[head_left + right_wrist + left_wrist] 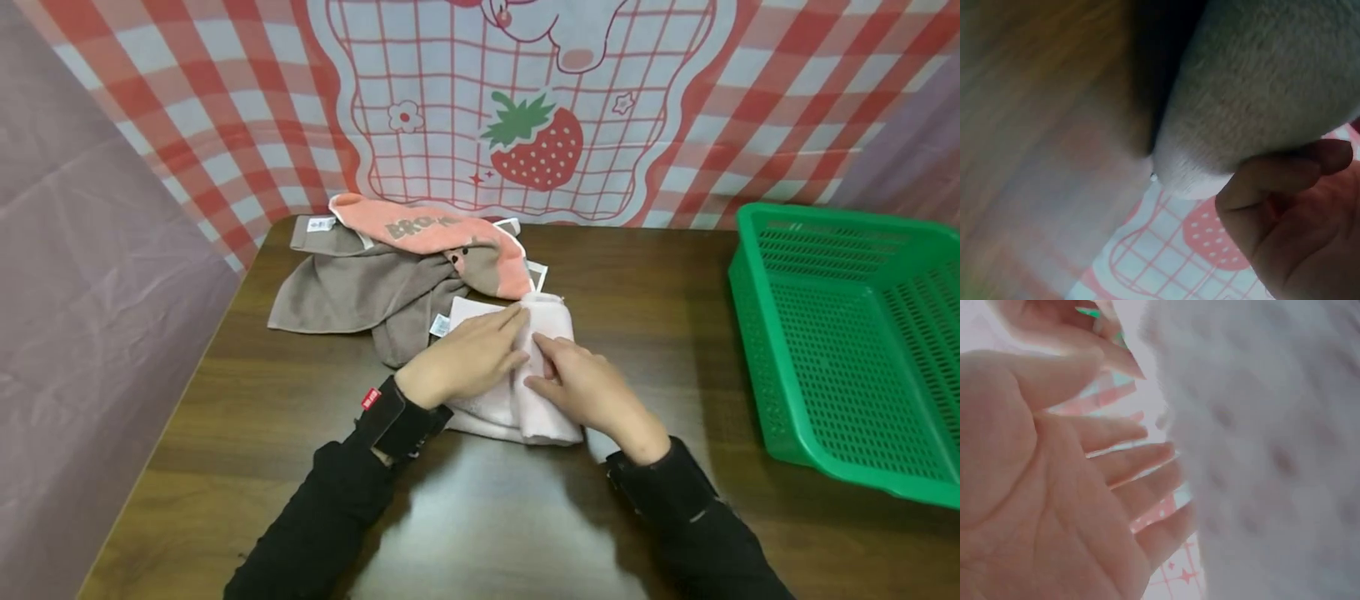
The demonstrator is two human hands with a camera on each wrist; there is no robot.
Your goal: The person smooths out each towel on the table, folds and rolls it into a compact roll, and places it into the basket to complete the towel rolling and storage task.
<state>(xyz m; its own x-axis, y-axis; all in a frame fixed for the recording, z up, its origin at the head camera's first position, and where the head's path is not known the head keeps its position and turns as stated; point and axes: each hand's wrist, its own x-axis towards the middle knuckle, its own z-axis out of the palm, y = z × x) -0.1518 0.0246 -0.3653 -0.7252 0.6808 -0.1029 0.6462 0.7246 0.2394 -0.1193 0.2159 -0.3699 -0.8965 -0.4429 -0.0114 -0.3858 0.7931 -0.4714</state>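
A pale pink towel [550, 412], folded into a thick roll along its right side, lies on the table in the head view. My left hand [472, 354] rests across its flat left part, fingertips at the roll's edge. In the left wrist view that hand [1066, 481] has its fingers extended beside the blurred, fuzzy towel [1272, 425]. From the right, my right hand [588, 383] holds the roll, thumb and index finger on top. The right wrist view has its fingers [1272, 181] curled against the towel [1260, 87].
Behind the left hand lie a crumpled grey towel [337, 292] and a coral towel [420, 229] with a bear face and lettering. A green plastic basket [780, 350] stands at the right. A red-checked cloth [277, 108] hangs along the table's back edge.
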